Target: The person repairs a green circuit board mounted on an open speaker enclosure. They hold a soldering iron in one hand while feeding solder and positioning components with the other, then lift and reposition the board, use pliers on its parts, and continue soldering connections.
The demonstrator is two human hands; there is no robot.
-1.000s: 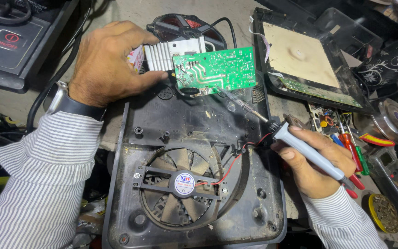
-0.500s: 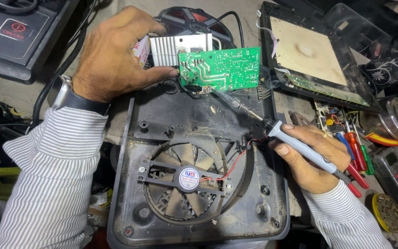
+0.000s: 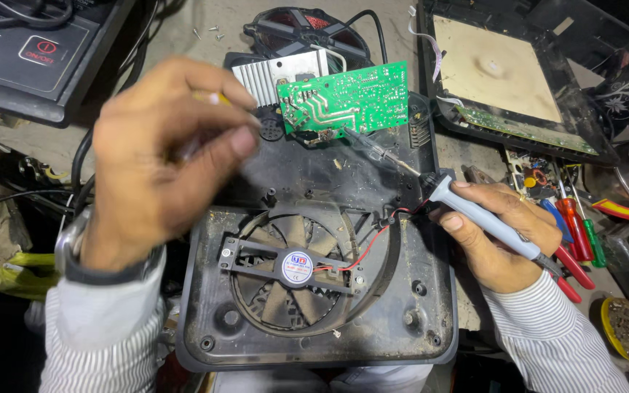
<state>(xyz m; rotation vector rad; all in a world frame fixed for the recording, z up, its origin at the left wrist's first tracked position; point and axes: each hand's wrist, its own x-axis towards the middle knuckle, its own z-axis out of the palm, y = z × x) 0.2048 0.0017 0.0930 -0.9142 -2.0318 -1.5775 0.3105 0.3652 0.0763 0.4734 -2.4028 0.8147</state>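
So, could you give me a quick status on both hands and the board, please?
Right hand grips soldering iron, tip at green circuit board. Left hand raised, blurred, pinching something small and yellowish. Nothing blocking the board.

We were at an electronics repair bench, a small appliance workshop. Evidence: opened induction cooker base (image 3: pixel 314 320) with exposed cooling fan (image 3: pixel 296 273), green circuit board (image 3: pixel 343 98), soldering iron (image 3: pixel 475 215), red-handled pliers (image 3: pixel 573 244), second dismantled cooktop (image 3: pixel 511 80), loose screws (image 3: pixel 209 30) on the grimy worktop.
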